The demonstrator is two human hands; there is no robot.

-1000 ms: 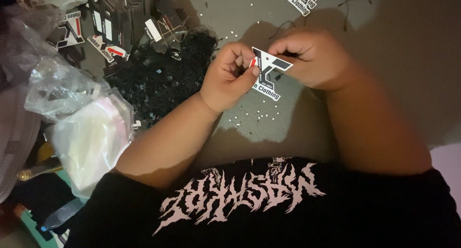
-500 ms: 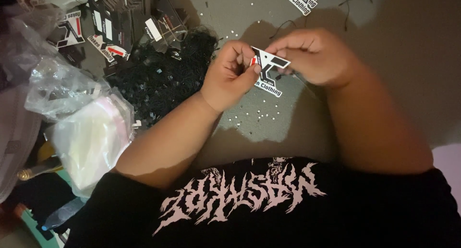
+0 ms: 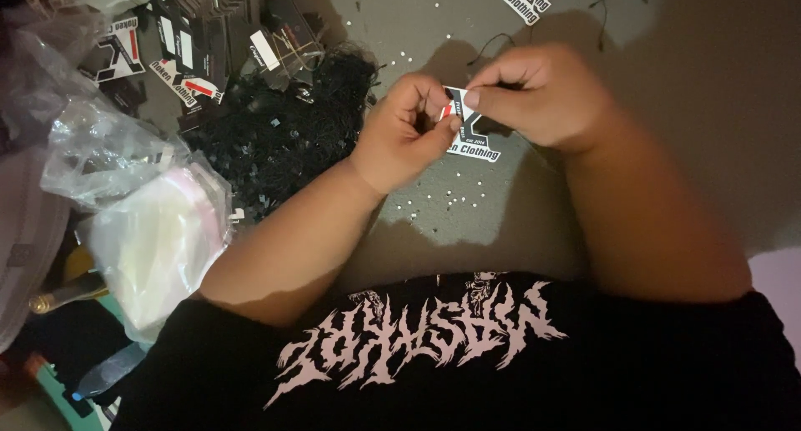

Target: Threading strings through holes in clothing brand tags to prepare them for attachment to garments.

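**Head view: both hands on one cardboard tag**

Left hand (image 3: 409,131) and right hand (image 3: 538,93) meet above the grey floor (image 3: 709,105), each pinching the same black, white and red tag (image 3: 469,131) between thumb and fingertips. The tag hangs tilted between them, its lower edge showing. Small white beads (image 3: 450,199) lie scattered below. Left of the hands sits a heap of black strings (image 3: 275,139); more tags (image 3: 183,55) beyond it. Clear plastic bags (image 3: 150,231) at far left.
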